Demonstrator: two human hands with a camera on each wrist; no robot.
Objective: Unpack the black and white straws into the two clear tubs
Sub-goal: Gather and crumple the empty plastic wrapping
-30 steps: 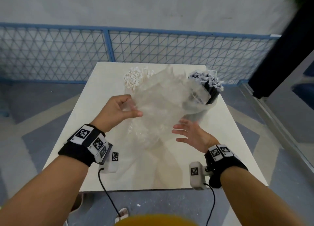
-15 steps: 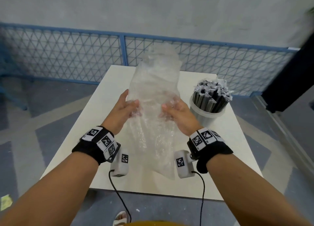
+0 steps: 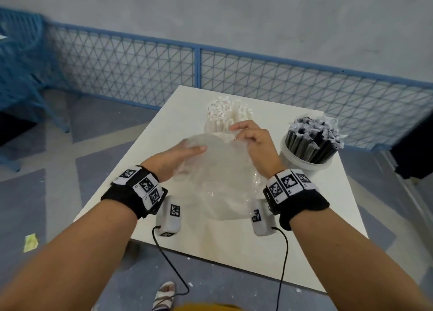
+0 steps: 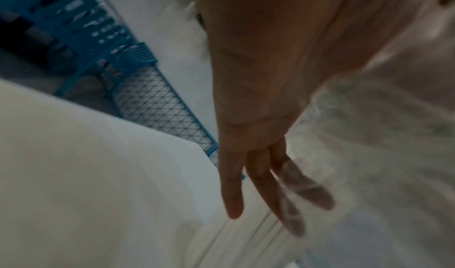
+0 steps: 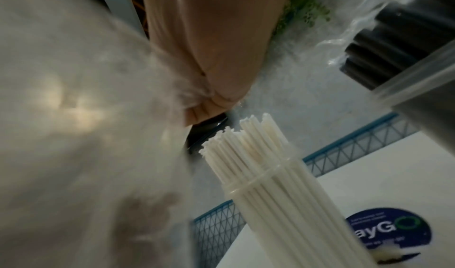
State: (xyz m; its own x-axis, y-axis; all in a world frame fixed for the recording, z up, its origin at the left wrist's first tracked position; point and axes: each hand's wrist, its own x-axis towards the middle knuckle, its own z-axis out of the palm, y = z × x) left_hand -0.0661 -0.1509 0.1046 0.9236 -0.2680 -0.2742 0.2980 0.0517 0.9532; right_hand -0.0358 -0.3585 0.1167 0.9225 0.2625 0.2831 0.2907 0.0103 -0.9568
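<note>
Two hands work an empty clear bag (image 3: pixel 218 177): right hand (image 3: pixel 255 144) pinches its far edge, left hand (image 3: pixel 178 156) lies flat against it, fingers straight. Sticker (image 5: pixel 386 233) reads "ayG".

Table (image 3: pixel 269 259): bag (image 3: pixel 218 170) lying at the near middle between my left hand (image 3: pixel 173 156) and right hand (image 3: pixel 255 144); white straws (image 3: pixel 225 114) standing behind it; tub (image 3: pixel 304 159) of black straws (image 3: pixel 311 142) sitting to the right.
</note>
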